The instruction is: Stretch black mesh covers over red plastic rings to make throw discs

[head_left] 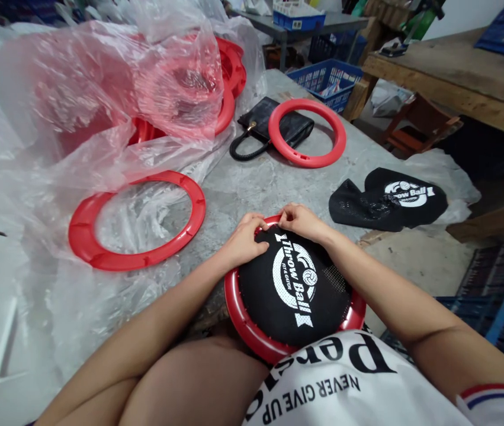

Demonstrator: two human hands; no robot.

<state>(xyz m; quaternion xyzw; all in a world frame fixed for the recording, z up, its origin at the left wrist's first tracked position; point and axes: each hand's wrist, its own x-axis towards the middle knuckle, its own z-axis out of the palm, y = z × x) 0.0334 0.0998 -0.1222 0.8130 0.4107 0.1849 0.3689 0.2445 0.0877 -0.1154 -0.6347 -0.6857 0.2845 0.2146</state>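
Against my lap leans a red plastic ring [239,310] with a black mesh cloth [256,290] stretched across it, printed "Throw Ball" in white. My left hand [246,239] grips the far rim, its thumb over the cloth's edge and its fingers bent at the ring. Just right of it, my right hand [304,222] pinches the cloth's edge at the same rim, thumb against forefinger. The fingertips partly hide the edge there. A loose black mesh cloth [367,201] with the same print lies crumpled to the right on the table.
On the grey table [238,183] lie a flat red ring [140,260] at left and another red ring [340,139] resting on a black handbag [254,115]. Clear plastic wrap [56,89] covers several stacked red rings [233,71]. Beyond stand a blue crate [349,74] and a wooden bench [456,71].
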